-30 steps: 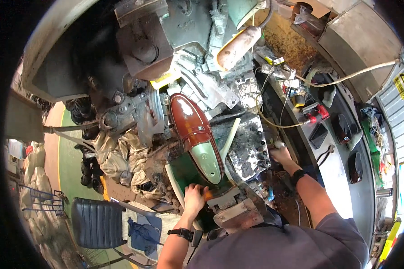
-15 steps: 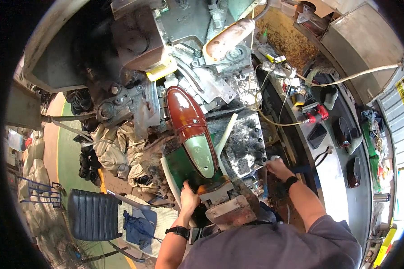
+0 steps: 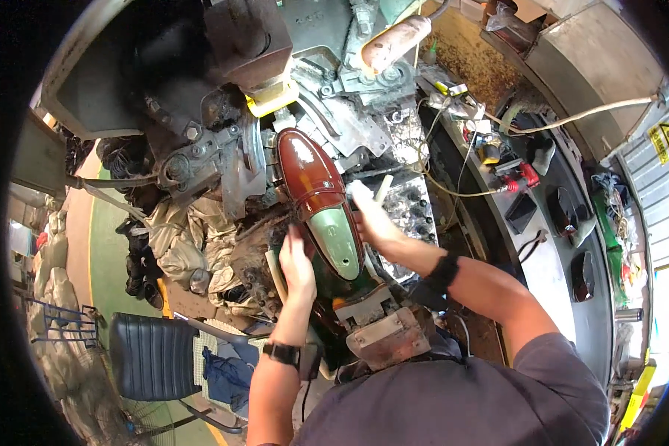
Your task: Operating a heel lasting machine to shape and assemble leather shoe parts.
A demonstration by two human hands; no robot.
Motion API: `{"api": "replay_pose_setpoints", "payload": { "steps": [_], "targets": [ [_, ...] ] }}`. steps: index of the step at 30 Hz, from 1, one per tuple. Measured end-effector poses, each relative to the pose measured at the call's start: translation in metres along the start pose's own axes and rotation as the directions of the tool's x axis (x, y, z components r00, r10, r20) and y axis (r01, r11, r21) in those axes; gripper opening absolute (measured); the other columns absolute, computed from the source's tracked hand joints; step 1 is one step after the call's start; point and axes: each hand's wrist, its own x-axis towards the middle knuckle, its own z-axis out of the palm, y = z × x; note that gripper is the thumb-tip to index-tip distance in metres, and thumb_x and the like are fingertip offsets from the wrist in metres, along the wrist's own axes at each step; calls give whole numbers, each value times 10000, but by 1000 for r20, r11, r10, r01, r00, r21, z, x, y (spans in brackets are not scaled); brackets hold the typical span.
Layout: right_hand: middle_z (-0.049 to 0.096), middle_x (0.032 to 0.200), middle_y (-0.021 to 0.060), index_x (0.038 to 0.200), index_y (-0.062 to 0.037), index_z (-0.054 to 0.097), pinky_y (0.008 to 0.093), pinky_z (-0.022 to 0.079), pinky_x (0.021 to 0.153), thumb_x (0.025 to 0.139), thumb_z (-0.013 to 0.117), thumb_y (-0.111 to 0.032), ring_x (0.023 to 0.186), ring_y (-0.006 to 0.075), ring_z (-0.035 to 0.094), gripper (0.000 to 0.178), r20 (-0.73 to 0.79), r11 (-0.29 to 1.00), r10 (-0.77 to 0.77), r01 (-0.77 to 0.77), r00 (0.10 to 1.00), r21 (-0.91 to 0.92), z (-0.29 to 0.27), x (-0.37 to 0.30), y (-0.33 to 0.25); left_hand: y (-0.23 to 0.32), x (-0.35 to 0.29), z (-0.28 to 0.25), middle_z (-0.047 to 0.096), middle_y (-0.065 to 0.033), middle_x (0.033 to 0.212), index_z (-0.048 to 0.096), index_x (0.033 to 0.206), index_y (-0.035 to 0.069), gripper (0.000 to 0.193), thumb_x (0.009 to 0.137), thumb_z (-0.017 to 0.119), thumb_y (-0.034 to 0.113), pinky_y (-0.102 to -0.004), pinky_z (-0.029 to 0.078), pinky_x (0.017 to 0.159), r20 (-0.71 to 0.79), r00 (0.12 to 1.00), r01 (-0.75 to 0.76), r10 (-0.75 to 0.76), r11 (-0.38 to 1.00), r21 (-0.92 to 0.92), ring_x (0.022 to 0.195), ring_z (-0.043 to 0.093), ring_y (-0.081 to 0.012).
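A glossy brown leather shoe upper (image 3: 303,162) sits on a pale green shoe last (image 3: 334,236) under the lasting machine (image 3: 249,44), its toe toward the machine. My left hand (image 3: 297,264) is at the near left side of the last, fingers stretched forward; I cannot tell whether they touch it. On the opposite side, my right hand (image 3: 379,229) is beside the upper, fingers bent in toward it. A small white wad (image 3: 362,193) shows at its fingertips; its kind is unclear. The far side of the fingers is hidden.
A metal machine head with a yellow edge (image 3: 273,99) overhangs the toe. To the right, a curved bench carries a red tool (image 3: 524,178), pliers (image 3: 534,245) and dark shoes (image 3: 586,279). A black chair (image 3: 152,357) stands at the left, near cloth sacks (image 3: 178,238).
My right hand has swung left and forward from the machine's right side to the shoe, with the white wad. My left hand has moved up alongside the last.
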Motion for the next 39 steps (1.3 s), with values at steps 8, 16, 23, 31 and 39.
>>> {"api": "replay_pose_setpoints", "payload": {
  "steps": [8,16,23,31,39],
  "targets": [
    [596,1285,59,1327,-75,587,331,415,1059,1111,430,-444,1175,152,531,455,-45,977,-214,215,976,8,22,6,16,54,-10,69,620,-112,1391,538,1444,122,693,1062,336,664,-454,481,1063,45,963,263,-266,886,-383,1253,607,-305],
    [550,1412,93,1514,-68,418,338,378,1119,1113,420,-461,1275,194,506,561,25,950,-204,204,979,-237,9,7,7,10,12,14,675,-123,1267,651,1278,102,627,1082,335,607,-455,540,931,65,988,111,-143,927,358,1152,655,-299],
    [714,1145,73,1488,-56,502,290,543,909,1024,692,-223,1018,127,671,529,57,906,-290,294,955,-305,-36,-27,-30,-145,-45,-122,636,-211,1021,622,1011,47,271,785,751,124,-535,565,858,209,977,-205,-49,69,976,959,678,-414],
    [769,989,76,1130,22,738,284,578,839,996,705,-102,938,103,713,186,213,754,-502,544,838,-367,-23,-101,-54,-187,-72,-115,699,-244,1110,598,1258,11,542,774,830,83,-470,548,876,-266,926,41,268,631,775,984,698,-411],
    [777,1104,73,1306,-14,689,287,580,877,964,768,-159,977,120,727,380,272,805,-461,527,845,-271,-25,-159,-70,70,-171,-126,747,-60,1072,720,1189,39,370,830,787,-19,-351,601,795,-102,923,-312,371,877,365,938,716,-181]
  ]
}}
